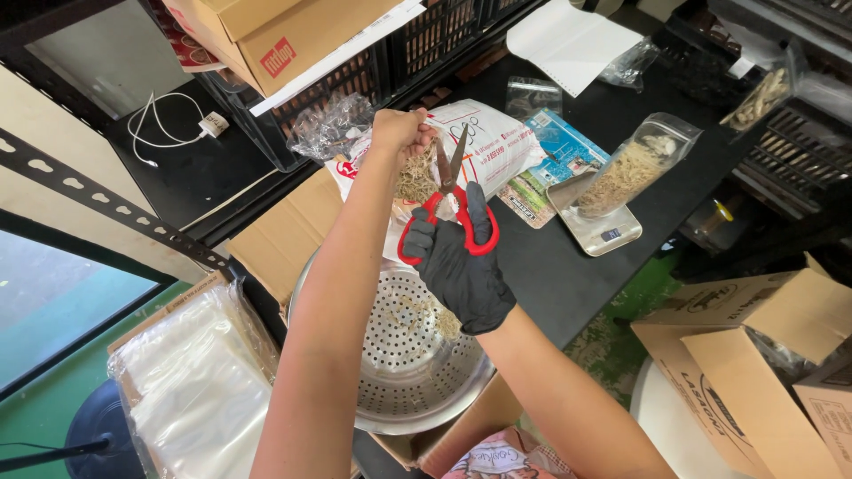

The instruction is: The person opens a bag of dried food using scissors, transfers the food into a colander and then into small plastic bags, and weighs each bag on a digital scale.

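The bare left hand [397,131] is gripping a bunch of dried strands [415,180] in a closed fist above the colander [390,355], so cuttings are falling into it. The gloved right hand [460,257] is working red scissors [451,208], blades parted, at the bunch.

Black table [568,275], green floor [53,399], dark crate shelving [426,44].

**Hidden and cut off**

The left hand [399,133] closes over the top of the dried-fibre bundle [415,177]. The forearms cover part of the perforated metal colander [399,355]. The scale's display [611,234] is too small to read. The cardboard box [763,355] runs off the right edge.
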